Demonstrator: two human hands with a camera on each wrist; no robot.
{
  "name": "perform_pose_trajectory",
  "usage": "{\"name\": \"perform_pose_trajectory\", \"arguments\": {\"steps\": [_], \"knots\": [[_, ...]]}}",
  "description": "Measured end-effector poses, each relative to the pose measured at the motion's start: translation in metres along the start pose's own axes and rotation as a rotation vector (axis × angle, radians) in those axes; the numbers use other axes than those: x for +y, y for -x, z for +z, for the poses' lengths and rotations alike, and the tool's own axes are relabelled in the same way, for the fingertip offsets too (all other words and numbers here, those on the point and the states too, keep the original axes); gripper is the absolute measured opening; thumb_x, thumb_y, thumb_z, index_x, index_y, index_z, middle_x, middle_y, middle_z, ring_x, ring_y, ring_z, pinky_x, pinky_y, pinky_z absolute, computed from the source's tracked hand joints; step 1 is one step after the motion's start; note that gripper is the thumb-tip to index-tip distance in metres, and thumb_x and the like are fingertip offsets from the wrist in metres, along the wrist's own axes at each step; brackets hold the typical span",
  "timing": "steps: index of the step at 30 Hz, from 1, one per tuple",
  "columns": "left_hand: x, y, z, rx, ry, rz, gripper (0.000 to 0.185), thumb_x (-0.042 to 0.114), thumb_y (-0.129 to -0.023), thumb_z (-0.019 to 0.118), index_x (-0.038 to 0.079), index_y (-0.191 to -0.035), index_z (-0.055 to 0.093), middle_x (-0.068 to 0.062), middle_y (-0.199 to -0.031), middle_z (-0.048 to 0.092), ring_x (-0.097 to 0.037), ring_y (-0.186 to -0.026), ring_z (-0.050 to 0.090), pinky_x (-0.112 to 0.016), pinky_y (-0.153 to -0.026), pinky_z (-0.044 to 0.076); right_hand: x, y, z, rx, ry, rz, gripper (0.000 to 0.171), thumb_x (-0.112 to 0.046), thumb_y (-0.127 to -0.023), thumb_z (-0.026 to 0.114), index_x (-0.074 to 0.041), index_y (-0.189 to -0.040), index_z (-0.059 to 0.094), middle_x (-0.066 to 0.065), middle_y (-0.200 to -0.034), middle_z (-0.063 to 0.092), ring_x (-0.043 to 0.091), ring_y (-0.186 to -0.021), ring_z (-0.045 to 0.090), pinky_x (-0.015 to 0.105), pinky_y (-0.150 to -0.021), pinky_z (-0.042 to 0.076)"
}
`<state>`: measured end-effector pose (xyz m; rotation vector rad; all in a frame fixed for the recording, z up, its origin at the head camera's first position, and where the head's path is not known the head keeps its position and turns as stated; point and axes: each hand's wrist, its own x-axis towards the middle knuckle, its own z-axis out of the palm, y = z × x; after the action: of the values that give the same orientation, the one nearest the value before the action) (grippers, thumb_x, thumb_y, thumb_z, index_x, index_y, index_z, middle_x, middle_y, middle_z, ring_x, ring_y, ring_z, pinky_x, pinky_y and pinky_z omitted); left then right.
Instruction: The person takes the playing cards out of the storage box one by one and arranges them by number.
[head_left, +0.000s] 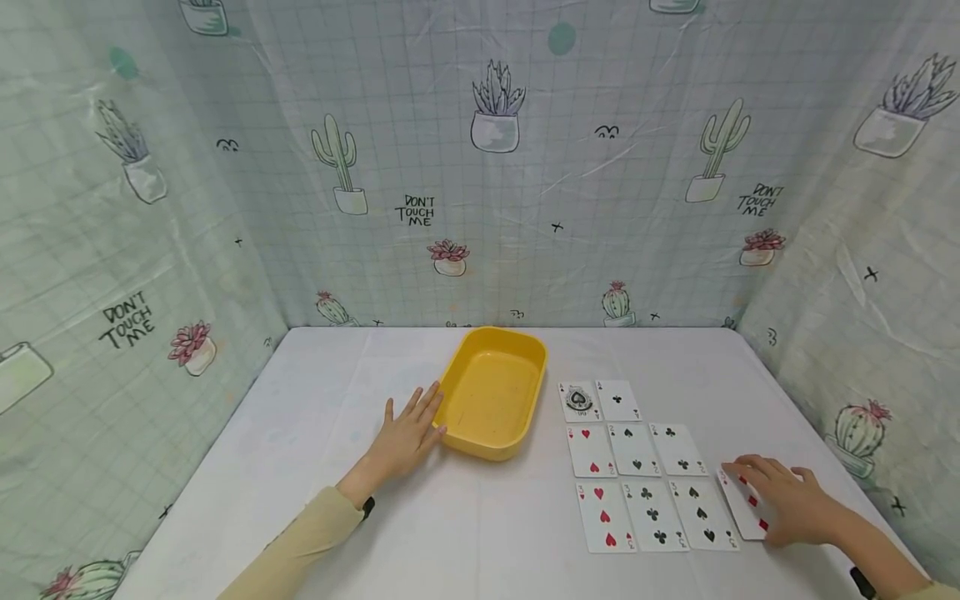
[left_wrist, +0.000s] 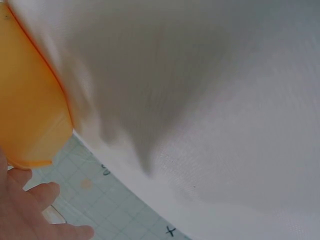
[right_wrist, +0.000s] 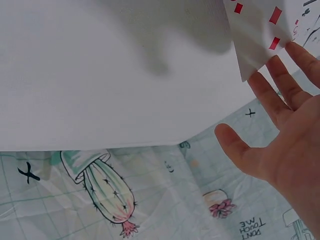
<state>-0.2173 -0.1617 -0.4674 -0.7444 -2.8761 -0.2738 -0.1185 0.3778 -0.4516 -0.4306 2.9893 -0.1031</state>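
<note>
The right hand (head_left: 795, 500) is lying flat near the right edge of the table (head_left: 322, 400), its fingers straight and pressing down on a diamond card (head_left: 742, 504) that is sitting just beside the last card of the nearest row. The right wrist view is showing the same fingers (right_wrist: 280, 85) stretched out over the card's edge, thumb spread apart. The other cards (head_left: 637, 458) are lying face up in three rows on the right half of the table, two at the back, three in the middle and three in front. The left hand (head_left: 405, 437) is resting open on the table near its middle, fingers straight and touching the left wall of the yellow tray (head_left: 495, 396), which is sitting toward the back edge.
</note>
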Motion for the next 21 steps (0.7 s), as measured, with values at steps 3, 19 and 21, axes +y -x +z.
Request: {"name": "perform_pose_trajectory", "arguments": {"steps": [3, 19, 21], "knots": [[-0.0003, -0.0002, 0.0014, 0.002, 0.001, 0.000, 0.059, 0.045, -0.094, 0.033, 0.011, -0.142, 0.023, -0.003, -0.151, 0.016, -0.031, -0.136, 0.022, -0.068, -0.097, 0.017, 0.0008, 0.0014, 0.0024, -0.015, -0.006, 0.002, 0.088, -0.021, -0.041, 0.085, -0.014, -0.120, 0.049, 0.010, -0.120, 0.046, 0.032, -0.107, 0.045, 0.064, -0.078, 0.028], [-0.0014, 0.0004, 0.0016, -0.009, 0.019, -0.010, 0.059, 0.045, -0.094, 0.032, 0.012, -0.143, 0.022, -0.002, -0.151, 0.014, -0.031, -0.136, 0.020, -0.068, -0.098, 0.015, 0.0044, -0.0050, 0.0012, -0.151, -0.056, 0.031, 0.088, -0.023, -0.044, 0.084, -0.014, -0.124, 0.047, 0.013, -0.123, 0.045, 0.039, -0.109, 0.044, 0.066, -0.078, 0.028], [-0.0014, 0.0007, 0.0022, -0.009, 0.019, -0.009, 0.059, 0.044, -0.095, 0.032, 0.012, -0.143, 0.022, -0.003, -0.151, 0.014, -0.032, -0.136, 0.020, -0.068, -0.098, 0.015, 0.0047, -0.0051, 0.0008, -0.164, -0.066, 0.033, 0.088, -0.022, -0.045, 0.084, -0.015, -0.124, 0.047, 0.013, -0.124, 0.045, 0.038, -0.109, 0.044, 0.066, -0.078, 0.027]]}}
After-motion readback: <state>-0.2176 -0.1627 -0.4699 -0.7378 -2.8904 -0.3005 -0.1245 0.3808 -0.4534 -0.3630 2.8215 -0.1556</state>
